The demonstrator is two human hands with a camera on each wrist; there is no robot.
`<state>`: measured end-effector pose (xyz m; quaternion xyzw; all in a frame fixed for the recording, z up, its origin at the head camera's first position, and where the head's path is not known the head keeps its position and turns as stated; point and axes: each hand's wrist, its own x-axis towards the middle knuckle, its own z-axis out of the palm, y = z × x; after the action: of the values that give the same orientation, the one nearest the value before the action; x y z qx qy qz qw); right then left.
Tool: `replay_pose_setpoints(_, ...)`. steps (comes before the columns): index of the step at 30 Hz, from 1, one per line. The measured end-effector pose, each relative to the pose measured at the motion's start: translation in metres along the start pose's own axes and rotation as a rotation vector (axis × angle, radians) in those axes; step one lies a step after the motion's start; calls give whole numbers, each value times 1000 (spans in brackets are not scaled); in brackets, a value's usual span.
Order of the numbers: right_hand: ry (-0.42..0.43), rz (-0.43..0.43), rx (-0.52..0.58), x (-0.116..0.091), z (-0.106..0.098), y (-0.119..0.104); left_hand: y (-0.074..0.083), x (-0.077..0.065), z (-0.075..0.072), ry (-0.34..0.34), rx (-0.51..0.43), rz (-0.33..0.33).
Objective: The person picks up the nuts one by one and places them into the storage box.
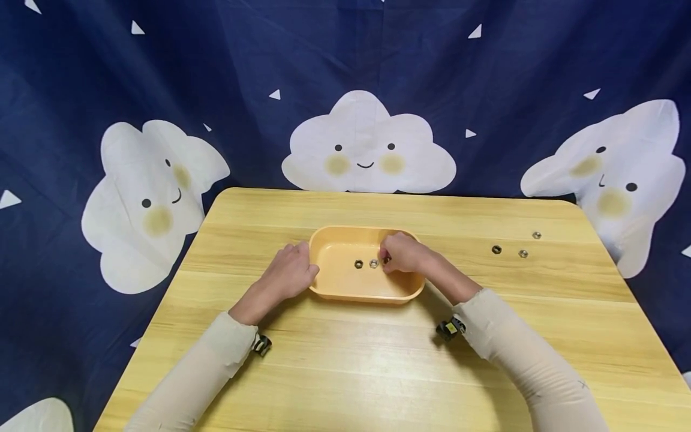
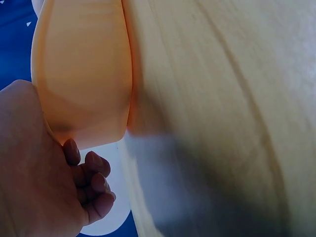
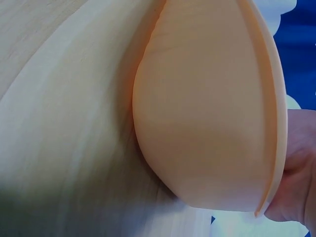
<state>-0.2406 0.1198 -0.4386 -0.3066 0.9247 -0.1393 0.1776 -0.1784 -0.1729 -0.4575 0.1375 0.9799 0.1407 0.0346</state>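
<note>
My left hand (image 1: 288, 270) grips the left end of a shallow orange plastic basin (image 1: 340, 292), fingers curled at its rim. In the left wrist view the curled fingertips (image 2: 101, 165) show beside the basin's outer wall. My right hand (image 1: 403, 252) reaches over the right end, down into the basin, and pinches a dark hex nut (image 1: 386, 260), partly hidden by the fingers. Left of it on the basin floor lie a silver nut (image 1: 373, 263) and a dark nut (image 1: 358, 264). In the right wrist view the basin's wall hides the right hand's fingers.
On the wooden table (image 1: 345, 360) to the right lie a dark nut (image 1: 496, 249) and two silver nuts, one nearer (image 1: 523, 254) and one farther back (image 1: 537, 235). A dark blue curtain (image 1: 248, 54) with white clouds hangs behind the table's far edge.
</note>
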Motion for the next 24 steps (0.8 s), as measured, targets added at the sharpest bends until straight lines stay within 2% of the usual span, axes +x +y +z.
replay_pose_setpoints(9, 28, -28, -28, -4, 0, -3, 1, 0, 1, -3, -12, 5)
replay_pose_setpoints(19, 140, -107, -70, -12, 0, -7, 1, -1, 1, 6, -19, 2)
replay_pose_setpoints(24, 165, -113, -13, -14, -2, -6, -1, 0, 1, 2, -11, 2)
